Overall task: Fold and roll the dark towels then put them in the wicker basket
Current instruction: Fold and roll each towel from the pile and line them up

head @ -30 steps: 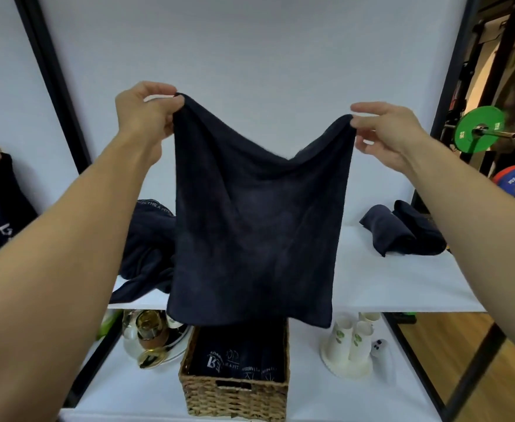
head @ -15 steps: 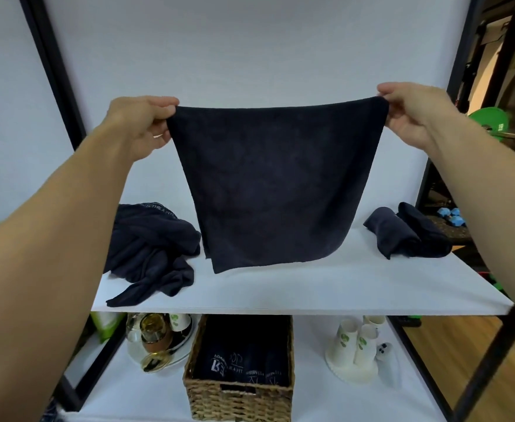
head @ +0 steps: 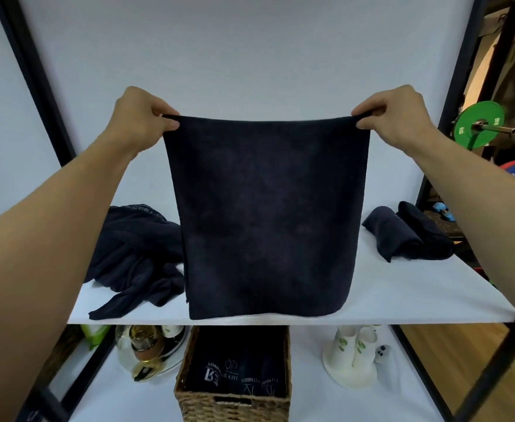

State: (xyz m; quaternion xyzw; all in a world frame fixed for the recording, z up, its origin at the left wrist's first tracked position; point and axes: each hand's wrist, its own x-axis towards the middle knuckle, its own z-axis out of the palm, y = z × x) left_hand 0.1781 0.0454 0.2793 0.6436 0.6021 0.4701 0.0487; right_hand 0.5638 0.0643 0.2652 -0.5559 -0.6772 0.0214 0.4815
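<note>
A dark towel (head: 265,214) hangs flat in front of me, its top edge stretched level. My left hand (head: 142,115) pinches the top left corner and my right hand (head: 390,112) pinches the top right corner. The towel's bottom edge reaches the front of the white upper shelf (head: 402,303). A heap of unfolded dark towels (head: 134,254) lies on the shelf at the left. Rolled dark towels (head: 408,236) lie on the shelf at the right. The wicker basket (head: 235,403) stands on the lower shelf below, with several rolled dark towels inside.
Black frame posts (head: 33,86) stand at both sides of the shelves. On the lower shelf, a round tray with a bottle (head: 146,351) sits left of the basket and stacked paper cups (head: 353,357) sit right of it. A barbell with a green plate (head: 478,124) is at the far right.
Both hands have drawn the towel's top edge taut and level, then lowered it. The towel now hangs straight down to the shelf's front edge instead of swinging over the shelf.
</note>
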